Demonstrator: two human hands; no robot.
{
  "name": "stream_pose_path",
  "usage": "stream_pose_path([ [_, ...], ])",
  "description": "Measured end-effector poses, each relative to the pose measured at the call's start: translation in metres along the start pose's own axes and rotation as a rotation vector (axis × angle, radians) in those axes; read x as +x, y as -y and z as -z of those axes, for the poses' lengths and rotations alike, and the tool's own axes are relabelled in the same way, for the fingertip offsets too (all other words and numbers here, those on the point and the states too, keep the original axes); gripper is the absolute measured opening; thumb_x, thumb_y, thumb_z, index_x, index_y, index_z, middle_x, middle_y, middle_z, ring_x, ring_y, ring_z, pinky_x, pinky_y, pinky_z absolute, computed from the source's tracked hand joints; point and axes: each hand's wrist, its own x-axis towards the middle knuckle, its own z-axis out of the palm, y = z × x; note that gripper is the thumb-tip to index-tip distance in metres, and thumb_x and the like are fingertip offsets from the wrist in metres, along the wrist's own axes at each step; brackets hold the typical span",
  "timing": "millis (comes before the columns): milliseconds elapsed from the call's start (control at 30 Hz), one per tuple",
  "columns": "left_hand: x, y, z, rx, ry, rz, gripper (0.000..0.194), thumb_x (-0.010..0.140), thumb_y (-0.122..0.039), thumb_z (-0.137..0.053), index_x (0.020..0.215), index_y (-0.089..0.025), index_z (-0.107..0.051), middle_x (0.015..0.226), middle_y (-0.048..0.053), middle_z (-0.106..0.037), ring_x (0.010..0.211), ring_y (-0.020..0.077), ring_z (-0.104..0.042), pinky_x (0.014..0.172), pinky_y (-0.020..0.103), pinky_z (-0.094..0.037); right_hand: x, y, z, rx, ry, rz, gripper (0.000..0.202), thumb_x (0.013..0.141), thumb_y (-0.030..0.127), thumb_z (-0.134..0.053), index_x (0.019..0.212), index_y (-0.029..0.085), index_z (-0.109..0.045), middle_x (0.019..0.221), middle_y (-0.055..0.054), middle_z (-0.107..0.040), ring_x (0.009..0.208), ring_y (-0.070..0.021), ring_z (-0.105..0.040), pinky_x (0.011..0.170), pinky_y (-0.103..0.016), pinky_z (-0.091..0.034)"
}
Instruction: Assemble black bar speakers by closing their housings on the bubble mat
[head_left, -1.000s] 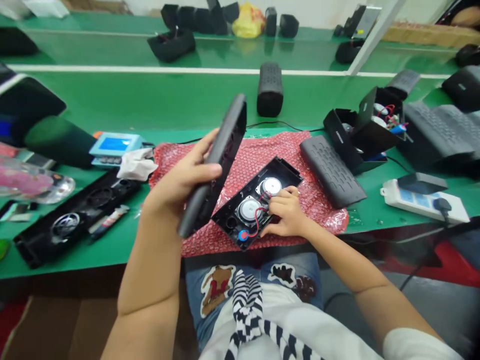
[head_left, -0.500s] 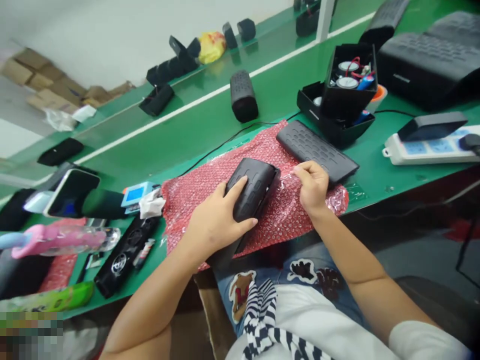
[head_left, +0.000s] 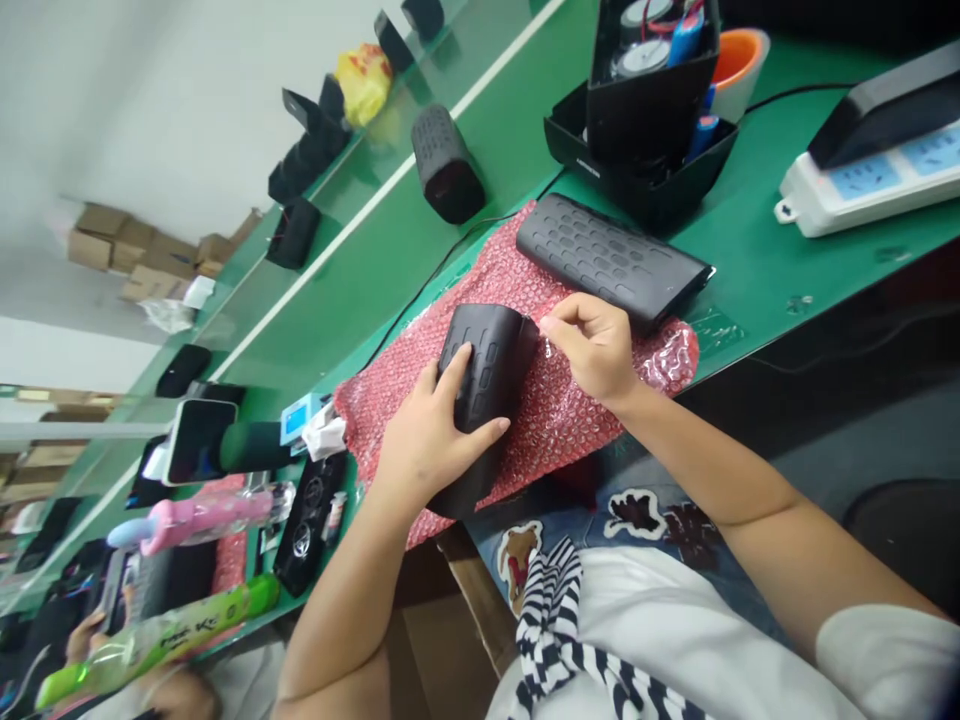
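My left hand (head_left: 427, 440) grips a black speaker (head_left: 487, 370) with a honeycomb-patterned shell, thumb on one side and fingers spread over the other. The speaker is tilted above a sheet of red bubble wrap (head_left: 427, 320). At its far right corner, my right hand (head_left: 592, 345) has thumb and forefinger pinched together; whatever lies between them is too small to make out. Just beyond the right hand, a second black honeycomb speaker (head_left: 607, 255) lies partly on the bubble wrap.
Opened speaker housings (head_left: 637, 150) with blue cells and red wires stand behind, beside an orange-and-white roll (head_left: 739, 70). A white power strip (head_left: 862, 180) is at right. Another speaker (head_left: 448, 165) stands farther back. At left are a pink bottle (head_left: 202, 515), a green bottle (head_left: 165, 630) and another person's hand (head_left: 82, 640).
My right hand has moved left, from apart from the speaker to its far corner. The speaker has turned slightly in my left hand. The camera view has tilted and shifted.
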Motion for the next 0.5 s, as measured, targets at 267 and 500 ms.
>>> stream_pose_path([
  [267, -0.002, 0.006, 0.003, -0.034, -0.043, -0.037, 0.091, 0.075, -0.059, -0.067, 0.152, -0.028, -0.031, 0.151, 0.012, -0.044, 0.13, 0.0366, -0.051, 0.107, 0.054, -0.043, 0.0, -0.001, 0.0, 0.026, 0.016, 0.018, 0.022, 0.079, 0.021, -0.062, 0.06, 0.019, -0.053, 0.058, 0.005, -0.052, 0.055, -0.0091, -0.047, 0.06, -0.027, -0.04],
  [500, -0.001, 0.004, -0.007, -0.065, -0.084, -0.024, 0.092, 0.073, -0.058, -0.069, 0.152, -0.03, -0.032, 0.155, 0.012, -0.038, 0.136, 0.0381, -0.045, 0.109, 0.056, -0.04, -0.001, -0.002, -0.001, -0.025, 0.025, 0.031, 0.022, 0.079, 0.02, -0.061, 0.06, 0.019, -0.051, 0.058, 0.004, -0.051, 0.056, -0.0091, -0.046, 0.061, -0.026, -0.041],
])
